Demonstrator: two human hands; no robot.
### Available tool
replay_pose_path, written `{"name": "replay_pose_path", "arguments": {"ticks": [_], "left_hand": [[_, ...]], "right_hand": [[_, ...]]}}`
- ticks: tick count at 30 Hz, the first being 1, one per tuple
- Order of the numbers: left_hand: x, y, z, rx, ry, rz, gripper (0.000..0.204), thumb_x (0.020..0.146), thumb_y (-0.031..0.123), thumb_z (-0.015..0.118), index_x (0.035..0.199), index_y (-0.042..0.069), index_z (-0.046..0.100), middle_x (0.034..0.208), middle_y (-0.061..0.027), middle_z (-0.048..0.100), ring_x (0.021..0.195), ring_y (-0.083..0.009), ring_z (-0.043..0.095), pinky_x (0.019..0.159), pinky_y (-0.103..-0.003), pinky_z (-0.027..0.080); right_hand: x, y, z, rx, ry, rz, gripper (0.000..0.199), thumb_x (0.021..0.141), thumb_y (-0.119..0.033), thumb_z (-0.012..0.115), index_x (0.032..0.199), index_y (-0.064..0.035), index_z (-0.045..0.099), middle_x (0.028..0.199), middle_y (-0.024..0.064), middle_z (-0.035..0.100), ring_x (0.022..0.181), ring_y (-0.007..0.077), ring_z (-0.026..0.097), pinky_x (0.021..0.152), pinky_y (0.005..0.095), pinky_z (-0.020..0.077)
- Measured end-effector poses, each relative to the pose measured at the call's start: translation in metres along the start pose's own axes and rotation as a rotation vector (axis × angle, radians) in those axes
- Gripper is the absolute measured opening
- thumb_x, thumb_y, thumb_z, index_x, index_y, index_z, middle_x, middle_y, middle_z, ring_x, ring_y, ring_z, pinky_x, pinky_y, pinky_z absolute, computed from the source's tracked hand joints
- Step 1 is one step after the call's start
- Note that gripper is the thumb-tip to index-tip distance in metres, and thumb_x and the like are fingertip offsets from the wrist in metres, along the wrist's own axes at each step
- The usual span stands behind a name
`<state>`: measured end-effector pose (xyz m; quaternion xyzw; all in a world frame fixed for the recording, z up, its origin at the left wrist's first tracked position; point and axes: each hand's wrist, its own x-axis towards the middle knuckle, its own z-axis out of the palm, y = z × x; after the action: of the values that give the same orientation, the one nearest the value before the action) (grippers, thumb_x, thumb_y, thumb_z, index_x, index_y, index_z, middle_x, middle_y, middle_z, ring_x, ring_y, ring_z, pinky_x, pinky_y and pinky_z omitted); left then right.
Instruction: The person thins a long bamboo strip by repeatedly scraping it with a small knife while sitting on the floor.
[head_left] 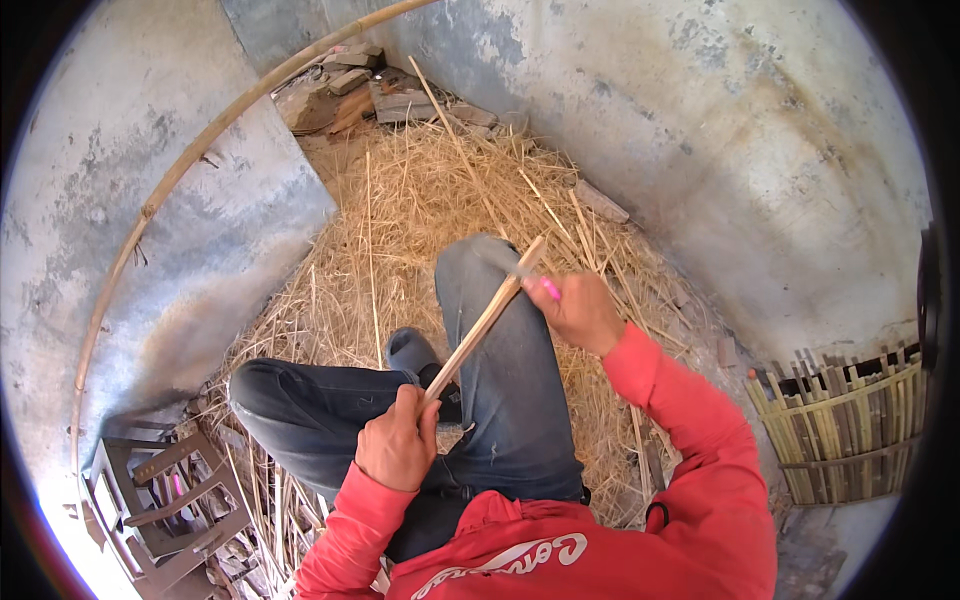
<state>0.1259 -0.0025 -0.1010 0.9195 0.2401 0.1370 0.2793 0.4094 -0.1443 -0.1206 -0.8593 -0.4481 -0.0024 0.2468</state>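
One pale split-wood strip [478, 327] slants over the right thigh [528, 405] in the head view, its lower end in the left hand's [396, 440] grip; the right hand [585, 312] clasps a pink-handled knife [550, 289] near the upper end. Shaving seems under way; the next stroke probably calls for holding steady

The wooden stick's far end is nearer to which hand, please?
Right: the right hand is just beside the far end, holding a pink-handled knife; the left hand grips the wooden stick near its other end.
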Motion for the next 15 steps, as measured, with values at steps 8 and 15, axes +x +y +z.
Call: {"name": "replay_pose_path", "arguments": {"ticks": [8,15], "left_hand": [[-0.022,-0.005,-0.012,-0.061,-0.014,-0.07,0.016,0.096,0.011,0.069,0.098,0.006,0.054,0.073,-0.0195,0.066,0.067,-0.0429,0.067,0.055,-0.048,0.05],[-0.005,0.003,-0.012,-0.008,-0.042,-0.016,0.012,0.101,0.018,0.061,0.099,0.01,0.053,0.083,-0.0134,0.071,0.067,-0.0422,0.067,0.057,-0.052,0.052]], "right_hand": [[0.027,0.136,-0.041,-0.025,0.254,0.269,0.064,0.105,-0.046,0.054,0.064,0.0012,0.065,0.049,0.019,0.048,0.046,0.0357,0.05,0.05,0.0464,0.0391],[-0.001,-0.028,-0.021,0.261,0.004,0.034,0.067,0.102,-0.053,0.056,0.063,0.0013,0.067,0.05,0.0217,0.051,0.046,0.0396,0.052,0.048,0.0474,0.0399]]}}
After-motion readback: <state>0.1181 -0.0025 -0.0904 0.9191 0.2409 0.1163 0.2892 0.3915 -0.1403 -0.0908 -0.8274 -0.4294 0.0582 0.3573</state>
